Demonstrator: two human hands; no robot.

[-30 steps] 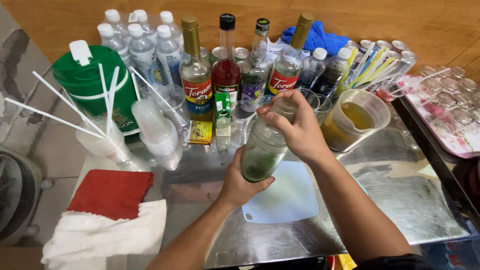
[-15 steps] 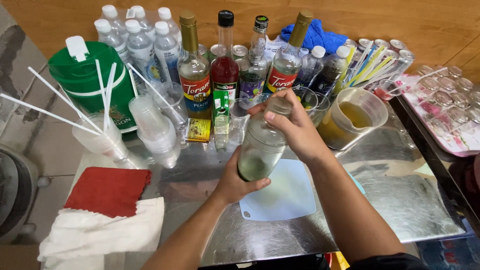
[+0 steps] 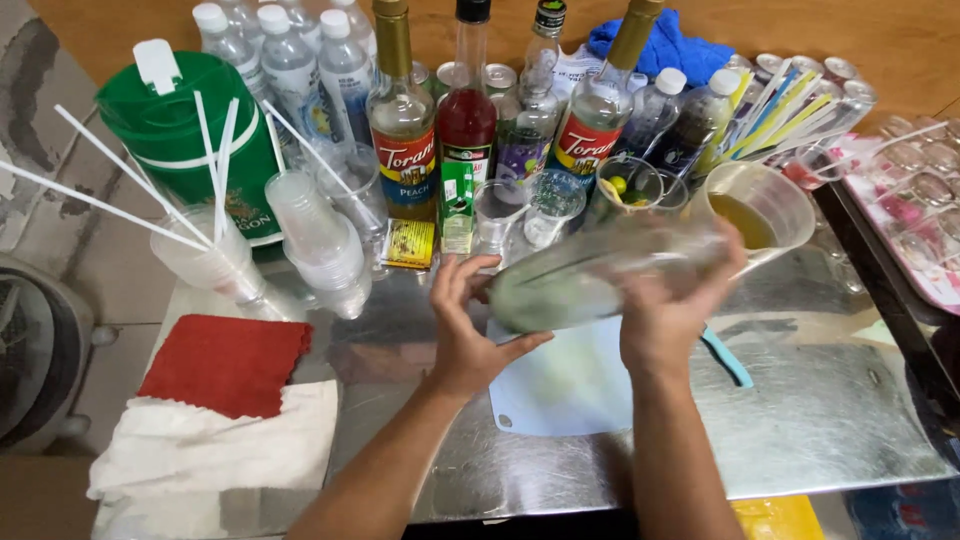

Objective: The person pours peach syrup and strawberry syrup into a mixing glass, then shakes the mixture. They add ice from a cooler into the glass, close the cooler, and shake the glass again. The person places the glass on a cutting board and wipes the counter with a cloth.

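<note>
While both hands are gripping a clear shaker lying almost sideways above the middle of the worktop, its outline is blurring. The left hand is cupping its bottom end, where pale green liquid is sitting, with fingers spread open around it. The right hand is closing around the upper end, fingers wrapped over the top. A pale blue cutting board is lying directly beneath the shaker. Along the far edge, four tall syrup bottles are standing in a row, with several small water bottles behind them; their exact number is hard to tell. One green jug is sitting at the far left corner, beside stacked plastic cups. One red cloth is lying on one white cloth near the left edge.
</note>
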